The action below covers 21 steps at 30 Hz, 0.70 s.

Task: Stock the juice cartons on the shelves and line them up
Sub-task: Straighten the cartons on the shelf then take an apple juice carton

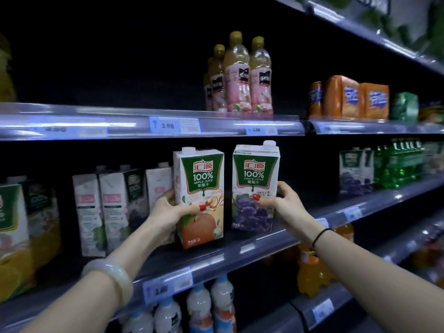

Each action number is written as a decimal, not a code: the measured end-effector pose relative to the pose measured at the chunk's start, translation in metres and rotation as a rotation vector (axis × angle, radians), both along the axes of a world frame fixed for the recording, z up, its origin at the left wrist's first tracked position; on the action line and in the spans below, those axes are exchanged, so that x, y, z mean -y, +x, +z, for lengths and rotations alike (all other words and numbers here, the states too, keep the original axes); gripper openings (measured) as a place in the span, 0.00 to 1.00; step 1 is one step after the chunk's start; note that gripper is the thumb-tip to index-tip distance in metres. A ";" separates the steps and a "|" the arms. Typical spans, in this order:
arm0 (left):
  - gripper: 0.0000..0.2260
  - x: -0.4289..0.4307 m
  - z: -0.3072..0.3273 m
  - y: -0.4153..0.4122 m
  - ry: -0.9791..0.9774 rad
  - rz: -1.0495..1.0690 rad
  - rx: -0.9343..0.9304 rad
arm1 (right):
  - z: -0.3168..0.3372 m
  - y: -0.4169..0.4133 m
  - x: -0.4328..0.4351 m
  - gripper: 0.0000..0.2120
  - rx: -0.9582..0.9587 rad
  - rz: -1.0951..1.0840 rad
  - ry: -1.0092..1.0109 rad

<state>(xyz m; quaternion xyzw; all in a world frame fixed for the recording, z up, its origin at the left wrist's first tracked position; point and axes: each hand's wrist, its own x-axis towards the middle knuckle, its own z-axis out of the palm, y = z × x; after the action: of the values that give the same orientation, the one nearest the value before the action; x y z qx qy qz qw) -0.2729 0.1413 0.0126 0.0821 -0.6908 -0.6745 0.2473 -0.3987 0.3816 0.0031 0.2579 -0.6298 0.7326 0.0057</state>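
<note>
The left hand [168,207] is gripping the white-and-green apple juice carton [200,198], the right hand [278,200] the matching grape juice carton [254,186], both being set on the grey middle shelf [240,251]; next, judging by the gap, squaring them together.

Apple carton [200,195] in left hand [171,210], grape carton [254,186] in right hand [282,203]

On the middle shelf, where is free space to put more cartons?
Bare shelf lies between the grape carton and the far grape cartons; a narrow gap separates it from the apple carton. Left of that, white cartons crowd.
</note>
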 end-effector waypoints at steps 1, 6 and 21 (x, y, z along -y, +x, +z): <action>0.30 -0.008 -0.001 -0.007 -0.016 -0.024 0.013 | 0.000 0.000 -0.010 0.20 0.003 -0.020 0.003; 0.29 -0.057 -0.007 -0.046 -0.056 -0.140 0.047 | -0.005 -0.005 -0.065 0.20 0.023 -0.117 0.023; 0.22 -0.268 -0.021 -0.172 -0.037 -0.248 0.014 | -0.009 -0.089 -0.277 0.19 0.124 -0.241 0.041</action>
<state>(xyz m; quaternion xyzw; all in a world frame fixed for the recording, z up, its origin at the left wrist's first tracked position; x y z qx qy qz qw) -0.4449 0.4091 -0.0082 -0.0039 -0.7096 -0.6865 0.1587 -0.4882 0.6585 -0.0056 0.1346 -0.6702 0.7282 0.0494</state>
